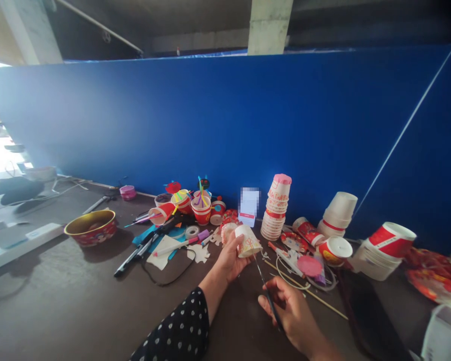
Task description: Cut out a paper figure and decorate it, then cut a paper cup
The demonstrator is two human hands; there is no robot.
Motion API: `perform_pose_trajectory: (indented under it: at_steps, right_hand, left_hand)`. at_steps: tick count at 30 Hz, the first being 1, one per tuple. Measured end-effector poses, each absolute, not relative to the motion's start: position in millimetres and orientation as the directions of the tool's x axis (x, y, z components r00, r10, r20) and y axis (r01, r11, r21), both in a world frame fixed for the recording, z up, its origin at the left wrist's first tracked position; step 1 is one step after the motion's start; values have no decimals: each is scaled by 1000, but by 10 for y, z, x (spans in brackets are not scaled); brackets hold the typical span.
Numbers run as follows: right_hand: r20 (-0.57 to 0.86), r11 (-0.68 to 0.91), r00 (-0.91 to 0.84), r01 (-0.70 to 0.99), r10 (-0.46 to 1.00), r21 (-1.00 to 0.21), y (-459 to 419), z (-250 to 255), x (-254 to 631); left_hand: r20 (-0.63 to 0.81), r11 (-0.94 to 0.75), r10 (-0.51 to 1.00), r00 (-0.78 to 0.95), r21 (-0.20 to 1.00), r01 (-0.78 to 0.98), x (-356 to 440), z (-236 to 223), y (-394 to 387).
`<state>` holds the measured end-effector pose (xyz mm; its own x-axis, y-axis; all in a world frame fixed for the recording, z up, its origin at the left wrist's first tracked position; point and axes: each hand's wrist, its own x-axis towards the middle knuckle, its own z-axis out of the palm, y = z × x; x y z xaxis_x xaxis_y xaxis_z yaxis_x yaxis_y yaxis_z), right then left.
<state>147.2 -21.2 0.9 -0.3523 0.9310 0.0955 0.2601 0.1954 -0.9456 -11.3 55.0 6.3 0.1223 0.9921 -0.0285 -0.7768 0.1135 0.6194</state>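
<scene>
At the far left of the dark table (52,296) sits a gold-rimmed bowl (90,227). To its right lie black pens (133,258), a paper scrap (161,252) and a roll of tape (192,232), with red cups (201,210) holding coloured straws beyond them against a blue wall (225,125).

Near the middle, a dotted sleeve (180,326) leads to the left hand (231,258), its fingers wrapped firmly around a small patterned paper cup (248,240), which is held tilted in the air above the table. Just right of it, the right hand (289,306) is clenched on a pair of scissors (266,291), whose handles it hides. The narrow blades point up toward the cup, close to its lower edge; whether they touch it is hard to tell.

Further right stand a tall stack of cups (275,208), a pink disc (309,265), a wooden stick (308,293), white cups (338,213), a red-and-white stack (385,250) and crumpled red wrapping (434,276).
</scene>
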Motion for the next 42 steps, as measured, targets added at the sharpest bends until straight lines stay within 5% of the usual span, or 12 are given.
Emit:
perform_pose_trajectory:
  at_steps: [33, 42]
  right_hand:
    - [129, 163, -272, 106, 954, -981, -192, 0, 1437]
    - [117, 142, -240, 88, 964, -986, -173, -17, 1456]
  left_hand:
    - [41, 122, 977, 211, 702, -702, 77, 144, 359]
    - [209, 23, 946, 249, 721, -692, 28, 143, 319]
